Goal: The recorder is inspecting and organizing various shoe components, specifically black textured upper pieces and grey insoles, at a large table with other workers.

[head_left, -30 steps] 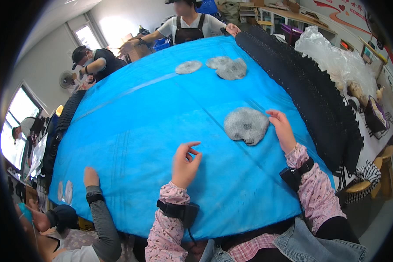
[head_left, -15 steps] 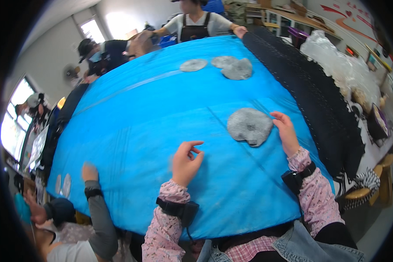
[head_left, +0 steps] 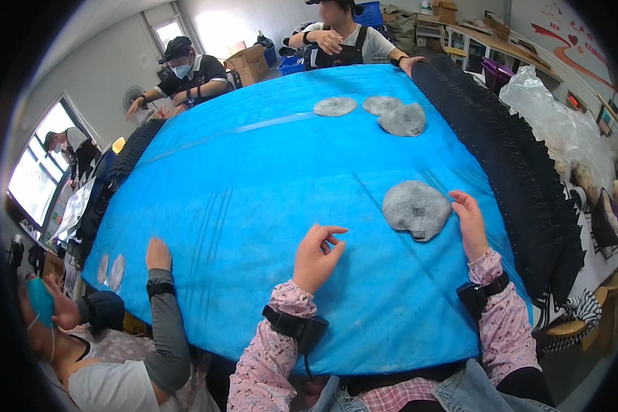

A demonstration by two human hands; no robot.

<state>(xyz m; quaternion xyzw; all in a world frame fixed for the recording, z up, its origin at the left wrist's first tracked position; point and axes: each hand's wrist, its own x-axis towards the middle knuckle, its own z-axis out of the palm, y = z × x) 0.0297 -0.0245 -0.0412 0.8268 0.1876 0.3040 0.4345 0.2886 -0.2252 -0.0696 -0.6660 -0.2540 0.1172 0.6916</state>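
A rounded grey felt-like piece (head_left: 399, 207) with a notch in its lower edge and a small dark square in its middle lies flat on the blue sheet (head_left: 268, 199). Just beside its right edge is my right hand (head_left: 470, 223), fingers loosely bent and apart, holding nothing. My left hand (head_left: 317, 257) hovers over the blue sheet, left of and below the grey piece. Its index finger stretches toward the right, with a gap to the thumb and nothing held.
Farther off lie more grey pieces (head_left: 335, 106), two of them overlapping (head_left: 404, 121). Small pale discs (head_left: 117, 272) sit near the left edge. Black ruffled fabric (head_left: 494, 165) borders the right side, with clear plastic (head_left: 556, 123) beyond. Co-workers stand around; one's arm (head_left: 168, 309) rests at my left.
The view has shifted, so the table's things appear farther right. Across the table, one co-worker has lifted a hand to the chest. My hands keep about the same place beside the grey piece.
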